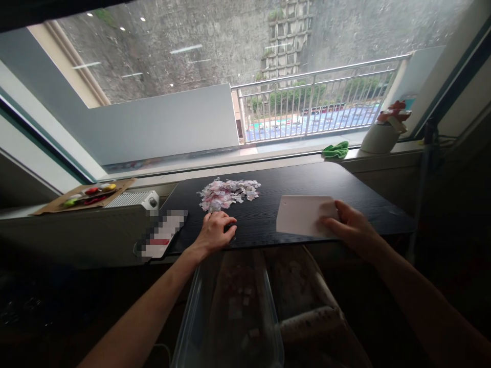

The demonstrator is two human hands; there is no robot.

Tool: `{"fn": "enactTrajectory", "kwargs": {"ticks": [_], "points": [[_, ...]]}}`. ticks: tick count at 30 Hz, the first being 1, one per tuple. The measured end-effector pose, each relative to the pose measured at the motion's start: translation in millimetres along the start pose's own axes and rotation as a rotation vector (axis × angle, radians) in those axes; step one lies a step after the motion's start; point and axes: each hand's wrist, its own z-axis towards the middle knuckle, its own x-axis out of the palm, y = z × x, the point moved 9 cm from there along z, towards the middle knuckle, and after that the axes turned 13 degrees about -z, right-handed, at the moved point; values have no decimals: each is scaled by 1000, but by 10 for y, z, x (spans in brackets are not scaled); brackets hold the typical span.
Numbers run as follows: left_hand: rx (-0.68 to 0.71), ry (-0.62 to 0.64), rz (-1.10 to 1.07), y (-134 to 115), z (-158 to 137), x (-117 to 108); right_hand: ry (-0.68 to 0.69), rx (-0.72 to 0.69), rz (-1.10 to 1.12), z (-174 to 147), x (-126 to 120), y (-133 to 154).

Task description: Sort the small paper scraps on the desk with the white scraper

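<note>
My right hand (pixel 351 225) grips a flat white plastic scraper (pixel 301 214) by its right edge, thumb on the near face. A small hole shows near the scraper's upper left corner, and it is held just over the dark table. On the table's near left part, my left hand (pixel 219 230) rests palm down with bent fingers. Its thumb stands apart from the index finger, and I see nothing between them. Right beyond its fingertips lies a loose pile of small torn paper scraps (pixel 228 193), whitish and pink.
The black tabletop (pixel 307 179) meets the window sill. A pixelated, phone-like item (pixel 164 234) lies at its left edge. Below the near edge stands a clear plastic bin (pixel 274 317) with some scraps inside. A green cloth (pixel 336 150) and a whitish container (pixel 378 137) are on the sill.
</note>
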Motion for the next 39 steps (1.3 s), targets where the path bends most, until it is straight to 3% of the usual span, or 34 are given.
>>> {"fn": "enactTrajectory", "kwargs": {"ticks": [5,9,11,16,20,26,31,36,39], "points": [[0,-57,39,110,-96,-8,-100,-107,-76,426,257,254],[4,-158,59,113,-171,-41,-153,-143,-137,695,450,238],[-19,-247,73,132,-205,-90,-196,-115,-82,794,475,162],[-24,-320,103,105,-239,-107,-122,-115,131,995,708,42],[-35,-333,95,110,-243,-111,-135,-126,84,994,786,26],[-39,-354,115,106,-251,-131,-194,-141,14,843,702,127],[-42,-358,122,100,-249,-138,-102,-158,50,844,800,147],[-51,-353,134,114,-240,-134,-133,-153,43,846,787,127],[-61,-341,145,127,-236,-123,-70,-183,53,846,849,151]]}}
